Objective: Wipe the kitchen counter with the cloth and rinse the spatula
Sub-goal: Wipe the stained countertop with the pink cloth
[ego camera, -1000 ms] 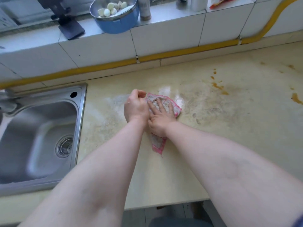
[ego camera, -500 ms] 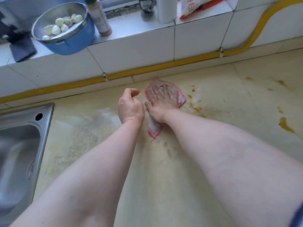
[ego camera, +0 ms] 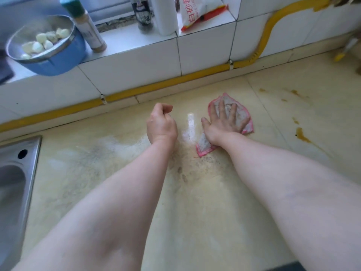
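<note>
A pink-edged grey cloth (ego camera: 242, 115) lies on the beige kitchen counter (ego camera: 195, 208), toward the back wall. My right hand (ego camera: 222, 122) presses flat on it with the fingers spread, covering its middle. My left hand (ego camera: 161, 124) hovers just left of the cloth, curled into a loose fist with nothing in it. Brown sauce stains (ego camera: 302, 134) mark the counter to the right of the cloth. A smeared greyish wet patch (ego camera: 109, 151) lies to the left. I cannot pick out a spatula for certain.
A steel sink (ego camera: 17, 173) sits at the left edge. On the tiled ledge behind stand a blue bowl (ego camera: 56, 61) of garlic cloves, a spray bottle (ego camera: 89, 32), a white bottle (ego camera: 165, 14) and a sugar bag (ego camera: 197, 12). A yellow pipe (ego camera: 175, 80) runs along the wall. A yellow-tipped utensil (ego camera: 340, 54) lies far right.
My right hand has slid the cloth to the right and away from the sink, toward the stains. My left hand has separated from it, and my view has shifted right.
</note>
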